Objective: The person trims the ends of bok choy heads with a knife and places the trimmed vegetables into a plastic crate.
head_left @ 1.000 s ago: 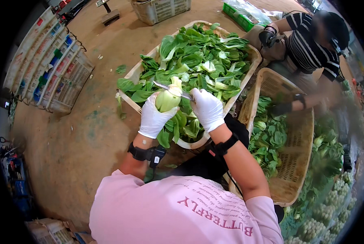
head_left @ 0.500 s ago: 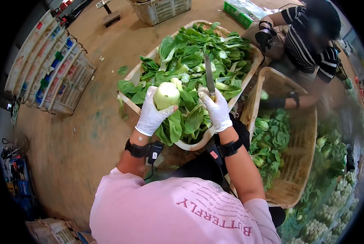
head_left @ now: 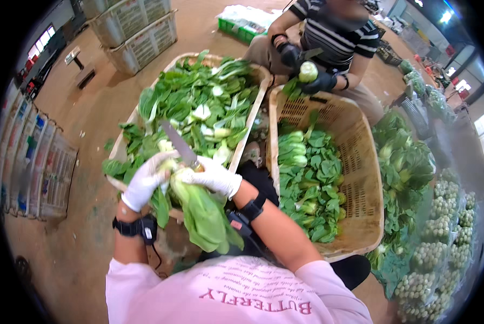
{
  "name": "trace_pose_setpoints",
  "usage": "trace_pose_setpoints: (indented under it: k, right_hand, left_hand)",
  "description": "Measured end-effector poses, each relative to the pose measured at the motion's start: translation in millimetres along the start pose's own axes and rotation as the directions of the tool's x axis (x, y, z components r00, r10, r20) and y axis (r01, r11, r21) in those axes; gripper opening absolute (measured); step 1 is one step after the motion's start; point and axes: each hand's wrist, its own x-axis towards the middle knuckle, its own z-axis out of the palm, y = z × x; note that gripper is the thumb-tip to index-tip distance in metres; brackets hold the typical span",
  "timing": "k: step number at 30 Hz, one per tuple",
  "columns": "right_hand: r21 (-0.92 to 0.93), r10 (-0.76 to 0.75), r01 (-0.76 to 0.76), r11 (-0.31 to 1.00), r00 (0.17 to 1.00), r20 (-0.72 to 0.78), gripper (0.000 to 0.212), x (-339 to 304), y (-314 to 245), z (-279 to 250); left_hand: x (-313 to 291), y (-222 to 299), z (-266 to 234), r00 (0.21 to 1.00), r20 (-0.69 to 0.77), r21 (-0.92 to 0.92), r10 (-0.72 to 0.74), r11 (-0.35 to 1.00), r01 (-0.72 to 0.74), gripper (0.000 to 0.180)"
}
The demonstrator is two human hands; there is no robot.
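A leafy bok choy [head_left: 204, 210] hangs between my gloved hands, its leaves toward my lap and its pale base up by my fingers. My left hand [head_left: 143, 182] is closed at that base, its fingertips partly hidden behind stalks. Wrapped round a knife's handle, my right hand [head_left: 220, 177] also presses against the bok choy's stalks. The knife's blade [head_left: 178, 142] points up and left over a pale crate [head_left: 255, 105] heaped with loose green leaves [head_left: 193, 92]. Some leaves hang below my left hand.
At my right stands a second crate [head_left: 363, 205], part filled with bok choy [head_left: 312, 178]. Beyond it, a co-worker [head_left: 334, 38] in black gloves holds a bok choy [head_left: 308, 72] and a knife. Bagged vegetables [head_left: 436, 237] line the far right. Stacked crates [head_left: 139, 35] stand behind.
My view has swung right. The bok choy has turned from base toward me to leaves toward me, and my hands have come together on it. The co-worker's hand has risen from the crate.
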Motion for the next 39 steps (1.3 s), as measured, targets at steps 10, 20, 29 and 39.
trace_pose_setpoints:
  k: [10, 20, 29, 39]
  right_hand:
    - [-0.037, -0.457, 0.508, 0.860, 0.737, -0.498, 0.067, -6.3, -17.7, -15.6]
    - [-0.569, -0.699, 0.508, 0.646, 0.694, -0.174, 0.063, -4.6, 6.7, 1.6]
    - [-0.255, -0.264, 0.147, 0.956, 0.810, -0.523, 0.032, -8.4, 8.5, -1.9]
    - [-0.299, -0.404, 0.280, 0.912, 0.737, -0.542, 0.021, -10.4, 1.2, 2.4]
  left_hand:
    - [-22.4, -12.7, -27.4, 0.652, -0.623, 0.426, 0.433, 0.886, -0.181, 0.033]
    - [32.5, -74.5, 50.6, 0.971, -0.239, -0.802, 0.014, 0.560, -0.206, 0.035]
    - [30.6, -73.8, 63.0, 0.934, -0.322, -0.605, 0.153, 0.726, -0.327, 0.038]
    - [34.9, -82.0, 73.5, 0.724, -0.543, 0.366, 0.427, 0.895, -0.253, 0.057]
